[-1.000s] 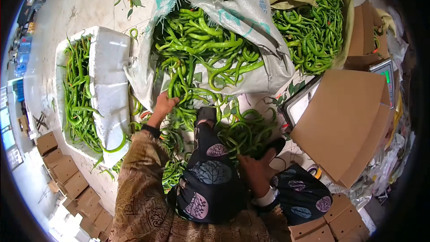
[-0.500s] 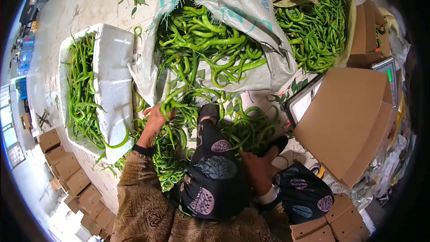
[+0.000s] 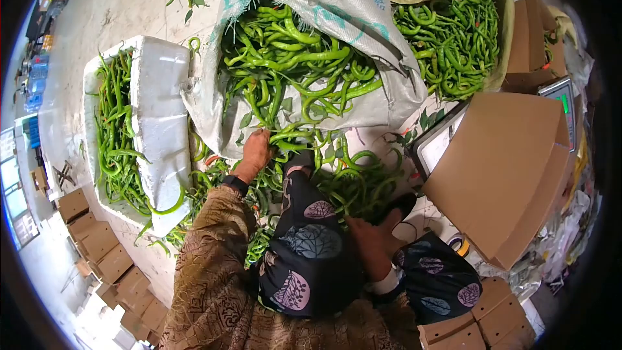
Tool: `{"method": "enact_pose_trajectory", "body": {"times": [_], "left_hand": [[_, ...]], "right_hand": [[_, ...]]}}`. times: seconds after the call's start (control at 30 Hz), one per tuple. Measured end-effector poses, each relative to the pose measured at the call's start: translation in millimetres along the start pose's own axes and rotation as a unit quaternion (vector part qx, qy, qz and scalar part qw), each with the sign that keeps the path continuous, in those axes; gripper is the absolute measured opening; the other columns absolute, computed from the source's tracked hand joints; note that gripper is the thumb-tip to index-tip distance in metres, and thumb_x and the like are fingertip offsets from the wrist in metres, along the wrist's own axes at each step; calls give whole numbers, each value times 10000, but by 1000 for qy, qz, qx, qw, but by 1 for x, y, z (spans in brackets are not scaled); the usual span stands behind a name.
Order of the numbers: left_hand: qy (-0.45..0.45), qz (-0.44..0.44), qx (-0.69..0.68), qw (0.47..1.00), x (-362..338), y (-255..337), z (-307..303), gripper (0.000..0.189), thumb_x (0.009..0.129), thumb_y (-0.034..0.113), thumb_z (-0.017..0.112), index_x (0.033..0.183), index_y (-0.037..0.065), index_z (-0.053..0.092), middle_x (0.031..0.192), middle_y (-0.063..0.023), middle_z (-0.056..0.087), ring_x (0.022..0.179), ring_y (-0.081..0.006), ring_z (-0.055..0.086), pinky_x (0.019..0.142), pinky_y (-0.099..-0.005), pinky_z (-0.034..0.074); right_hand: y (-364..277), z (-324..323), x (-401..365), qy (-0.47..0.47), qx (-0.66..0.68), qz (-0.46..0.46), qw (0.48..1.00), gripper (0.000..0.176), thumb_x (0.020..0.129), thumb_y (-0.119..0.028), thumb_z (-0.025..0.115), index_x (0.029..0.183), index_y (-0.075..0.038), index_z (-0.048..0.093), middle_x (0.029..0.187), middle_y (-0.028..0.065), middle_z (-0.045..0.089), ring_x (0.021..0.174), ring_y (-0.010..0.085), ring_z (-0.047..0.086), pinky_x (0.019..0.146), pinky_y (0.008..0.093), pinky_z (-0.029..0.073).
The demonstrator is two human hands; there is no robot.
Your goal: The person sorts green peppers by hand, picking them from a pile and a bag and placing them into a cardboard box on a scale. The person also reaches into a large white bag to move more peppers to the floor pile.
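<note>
My left hand [image 3: 257, 149], a dark band at its wrist, is at the near edge of the white woven sack. Its fingers are curled at the long green peppers [image 3: 291, 136] there, with the fingertips partly hidden. More green peppers [image 3: 291, 52] fill the mouth of the sack [image 3: 402, 78]. Low between my knees is my right hand [image 3: 368, 243], beside a heap of green peppers [image 3: 359, 185] on the floor. Shadow blurs its fingers, and I cannot make out anything in them.
At the left stands a white foam box [image 3: 162, 97] of peppers. An olive sack [image 3: 505, 26] of peppers is at the back right. A cardboard box [image 3: 499, 168] covers part of a scale [image 3: 560, 107]. Cartons [image 3: 97, 240] stand lower left. My shod foot [image 3: 300, 161] is among peppers.
My left hand has moved up and to the right, from over the floor peppers beside the foam box to the peppers at the sack's edge. My right hand has stayed almost still.
</note>
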State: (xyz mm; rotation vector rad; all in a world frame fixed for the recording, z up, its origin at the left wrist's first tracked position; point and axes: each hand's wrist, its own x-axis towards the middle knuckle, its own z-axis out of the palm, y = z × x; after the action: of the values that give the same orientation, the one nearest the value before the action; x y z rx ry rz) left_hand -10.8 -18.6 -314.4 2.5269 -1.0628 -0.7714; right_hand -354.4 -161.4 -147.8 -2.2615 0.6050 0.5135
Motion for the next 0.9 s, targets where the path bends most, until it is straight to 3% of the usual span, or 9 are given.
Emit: {"method": "enact_pose_trajectory", "body": {"times": [0.1,0.23,0.3,0.5,0.63,0.7,0.8,0.83,0.9], "left_hand": [[-35,8,-4,999,-20,-25,-11,513,651,88,756,1131,67,579,1018,-189,635,938,-416,607,814,-462,503],[137,-60,-134,980,-67,-94,-52,288,739,13,584,1009,35,680,828,-137,696,725,-301,660,690,-368,518],[86,-214,-359,905,-98,-108,-83,238,778,23,572,993,6,674,804,-70,683,691,-197,629,653,-303,493],[86,-290,-631,715,-152,-47,-99,228,775,155,750,957,49,663,812,-17,662,667,-113,571,594,-262,448],[51,-310,-435,844,-146,-42,-12,276,765,125,749,986,8,630,856,-66,686,734,-195,634,638,-324,477],[147,-249,-382,877,-127,-29,33,353,775,179,754,1027,-22,611,871,-74,692,762,-226,646,683,-344,494],[139,-283,-162,935,-106,-23,55,355,790,138,738,1070,-35,606,830,-67,685,687,-233,641,646,-346,504],[139,-281,-163,935,-108,-28,54,355,790,138,738,1070,-35,606,830,-67,685,687,-233,641,646,-346,504],[84,-377,-503,774,-115,-34,35,276,790,86,723,1025,-14,619,818,-74,684,652,-203,639,596,-320,504]], "right_hand": [[6,7,-1,3,-14,-8,1000,518,783,-18,613,1290,-42,512,1044,174,620,895,359,622,737,451,504],[3,-3,-2,36,34,-22,999,524,775,11,598,1289,-51,515,1032,181,618,883,360,623,727,445,508],[1,-4,0,-13,27,13,999,537,767,16,601,1291,-53,509,1036,182,614,880,356,623,730,449,507],[8,13,-6,18,-2,-18,1000,550,779,30,580,1310,-89,500,1035,152,617,892,346,621,735,437,507],[8,6,-7,32,33,-34,998,552,792,27,563,1324,-109,500,1048,142,617,895,339,621,730,432,509],[6,6,-6,20,4,-31,999,546,802,11,557,1330,-114,501,1081,143,618,895,337,622,737,430,512],[19,23,-7,0,-12,-17,1000,526,810,12,545,1323,-102,510,1117,151,617,906,337,624,747,428,516],[24,25,-10,1,-13,-16,1000,526,810,12,545,1323,-102,510,1117,151,617,906,337,624,747,428,516],[18,15,-10,-9,-3,-7,1000,511,818,16,538,1317,-88,514,1127,166,617,927,352,622,768,435,515]]}}
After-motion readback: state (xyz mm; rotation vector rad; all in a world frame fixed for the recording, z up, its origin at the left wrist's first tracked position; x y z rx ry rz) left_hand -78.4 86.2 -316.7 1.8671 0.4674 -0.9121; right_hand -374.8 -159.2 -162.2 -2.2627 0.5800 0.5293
